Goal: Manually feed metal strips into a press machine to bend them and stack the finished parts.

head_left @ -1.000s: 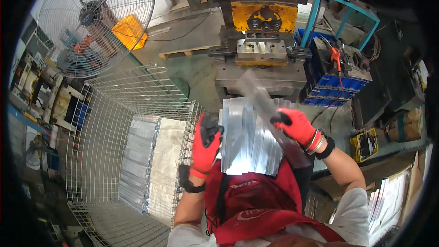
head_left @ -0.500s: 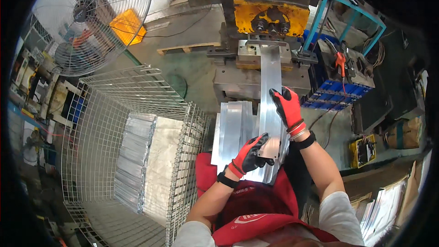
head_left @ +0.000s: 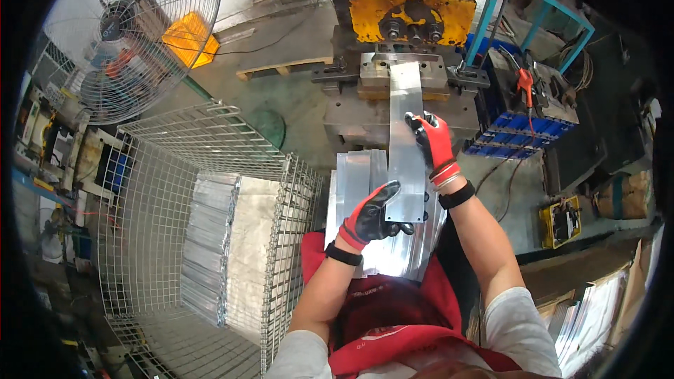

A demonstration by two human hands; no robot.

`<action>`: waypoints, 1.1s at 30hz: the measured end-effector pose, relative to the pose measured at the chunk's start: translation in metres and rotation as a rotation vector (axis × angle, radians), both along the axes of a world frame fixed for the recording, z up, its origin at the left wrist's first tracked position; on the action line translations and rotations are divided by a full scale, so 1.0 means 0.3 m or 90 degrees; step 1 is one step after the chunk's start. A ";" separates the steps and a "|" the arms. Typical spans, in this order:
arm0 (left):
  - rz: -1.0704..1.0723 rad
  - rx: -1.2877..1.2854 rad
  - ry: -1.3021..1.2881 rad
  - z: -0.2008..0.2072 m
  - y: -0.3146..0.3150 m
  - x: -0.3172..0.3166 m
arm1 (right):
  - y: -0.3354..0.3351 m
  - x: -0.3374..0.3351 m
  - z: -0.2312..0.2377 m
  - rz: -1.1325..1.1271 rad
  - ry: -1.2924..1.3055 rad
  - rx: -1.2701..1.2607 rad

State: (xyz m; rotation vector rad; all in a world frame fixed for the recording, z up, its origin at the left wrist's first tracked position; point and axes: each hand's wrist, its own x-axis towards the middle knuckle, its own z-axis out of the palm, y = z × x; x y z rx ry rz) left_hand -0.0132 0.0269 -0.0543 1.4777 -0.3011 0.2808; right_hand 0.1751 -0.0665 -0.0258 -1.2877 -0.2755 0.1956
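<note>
A long flat metal strip (head_left: pixel 405 140) with small holes at its near corners is held lengthwise between my hands. My left hand (head_left: pixel 375 217), in a red and black glove, grips the strip's near left corner, thumb on top and fingers underneath. Farther along, my right hand (head_left: pixel 433 142), gloved alike, holds the right edge. The strip's far end overlaps the metal die block (head_left: pixel 372 74) of a press in this view; whether it touches cannot be told. Under the strip and my hands lies a stack of similar metal strips (head_left: pixel 354 189).
A wire mesh cage (head_left: pixel 281 253) with stacked metal strips (head_left: pixel 207 245) stands at left, behind it a large fan (head_left: pixel 119 28). The press's yellow part (head_left: pixel 365 17) rises ahead. Blue crates (head_left: pixel 516 133) with tools stand at right, near a yellow basket (head_left: pixel 560 223).
The strip's near end has moved slightly away from me, and its upper face now looks smoother. My left hand has shifted forward and left with its thumb more extended. The view has moved slightly.
</note>
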 end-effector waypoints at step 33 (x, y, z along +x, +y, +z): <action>0.150 0.458 0.026 0.139 -0.070 0.010 | -0.037 -0.134 0.053 0.043 0.078 0.025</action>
